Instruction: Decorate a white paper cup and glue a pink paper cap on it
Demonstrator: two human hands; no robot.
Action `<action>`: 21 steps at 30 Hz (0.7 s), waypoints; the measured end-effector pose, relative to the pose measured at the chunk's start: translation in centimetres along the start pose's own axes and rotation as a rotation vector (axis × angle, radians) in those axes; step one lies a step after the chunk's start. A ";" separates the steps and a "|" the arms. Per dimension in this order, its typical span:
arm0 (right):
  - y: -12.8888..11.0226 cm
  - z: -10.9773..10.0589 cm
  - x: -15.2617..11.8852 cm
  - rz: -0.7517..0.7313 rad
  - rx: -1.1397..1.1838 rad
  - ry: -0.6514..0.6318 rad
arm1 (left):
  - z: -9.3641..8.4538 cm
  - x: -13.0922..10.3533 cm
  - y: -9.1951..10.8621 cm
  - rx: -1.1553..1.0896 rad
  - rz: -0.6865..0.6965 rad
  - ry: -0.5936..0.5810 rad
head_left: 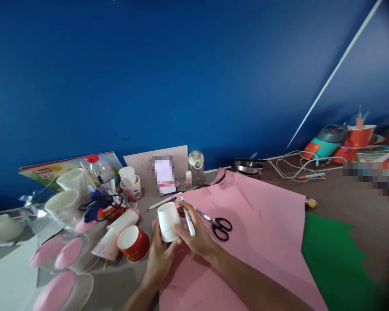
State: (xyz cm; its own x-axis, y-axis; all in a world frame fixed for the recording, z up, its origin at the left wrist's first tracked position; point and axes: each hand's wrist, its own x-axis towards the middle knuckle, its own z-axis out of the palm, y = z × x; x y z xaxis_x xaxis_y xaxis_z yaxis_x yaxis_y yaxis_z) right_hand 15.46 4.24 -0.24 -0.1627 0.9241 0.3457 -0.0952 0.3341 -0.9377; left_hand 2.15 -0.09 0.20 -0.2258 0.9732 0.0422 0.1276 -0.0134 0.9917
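Observation:
A white paper cup (167, 218) is held upside down over the pink paper, with a thin blue line drawn near its lower rim. My left hand (161, 255) is closed around the cup's lower left side. My right hand (194, 233) grips a white marker (188, 218) with a blue tip pointing up, while its thumb presses on the cup. Just right of that hand, black-handled scissors (221, 226) lie on the pink paper (262, 242). To the left stands a red paper cup (134, 244).
A phone (164, 175) leans against a board at the back, beside a glass jar (196, 166). Several paper cups, a bottle (99, 172) and pink-topped pieces crowd the left. Green paper (333, 259), white cables (288, 172) and a teal-orange device (324, 142) are on the right.

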 end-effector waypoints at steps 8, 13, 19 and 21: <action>0.2 -0.4 0.4 0.172 0.264 0.006 | -0.1 -0.1 0.2 -0.236 -0.053 -0.073; -0.1 -0.4 0.6 0.188 0.318 -0.008 | 0.1 -0.1 0.8 -0.327 -0.083 -0.128; -0.4 -0.5 0.7 0.232 0.327 -0.004 | 0.0 -0.2 0.7 -0.324 -0.071 -0.145; -0.7 -0.6 0.6 0.229 0.328 0.011 | -0.1 -0.3 0.6 -0.344 -0.099 -0.127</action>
State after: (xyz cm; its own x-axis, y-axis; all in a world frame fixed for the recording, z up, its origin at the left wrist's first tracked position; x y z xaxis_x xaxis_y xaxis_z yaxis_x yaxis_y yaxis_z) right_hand 15.99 4.64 0.64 -0.2058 0.9703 0.1269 -0.3665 0.0438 -0.9294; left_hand 2.25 -0.45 0.83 -0.0970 0.9940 -0.0497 -0.2259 0.0267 0.9738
